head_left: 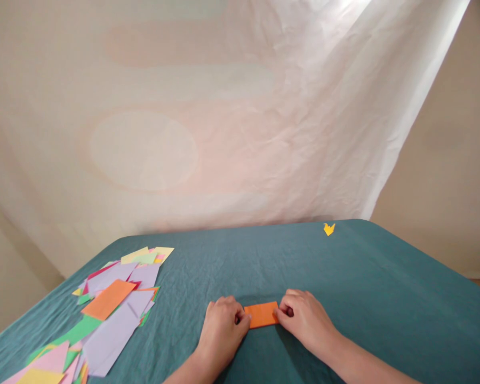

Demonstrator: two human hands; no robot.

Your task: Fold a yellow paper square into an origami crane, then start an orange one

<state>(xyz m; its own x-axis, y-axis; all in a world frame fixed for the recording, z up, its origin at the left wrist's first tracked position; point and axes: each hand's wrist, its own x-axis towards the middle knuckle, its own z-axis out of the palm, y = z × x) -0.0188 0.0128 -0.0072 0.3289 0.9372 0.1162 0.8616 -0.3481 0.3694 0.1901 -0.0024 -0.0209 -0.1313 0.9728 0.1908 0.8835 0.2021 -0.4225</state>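
Observation:
A small orange paper rectangle (262, 314), folded, lies flat on the teal tablecloth (344, 298) near the front edge. My left hand (223, 332) rests at the paper's left end with fingers curled, its thumb pressing that end. My right hand (305, 318) sits at the right end, fingers curled and fingertips pinching the paper's edge. Both hands press the paper down on the cloth.
A loose heap of coloured paper sheets (108, 314), purple, orange, green, pink and yellow, spreads over the table's left side. A small yellow folded paper figure (328, 229) stands near the far right edge. A white sheet (224, 106) hangs behind the table.

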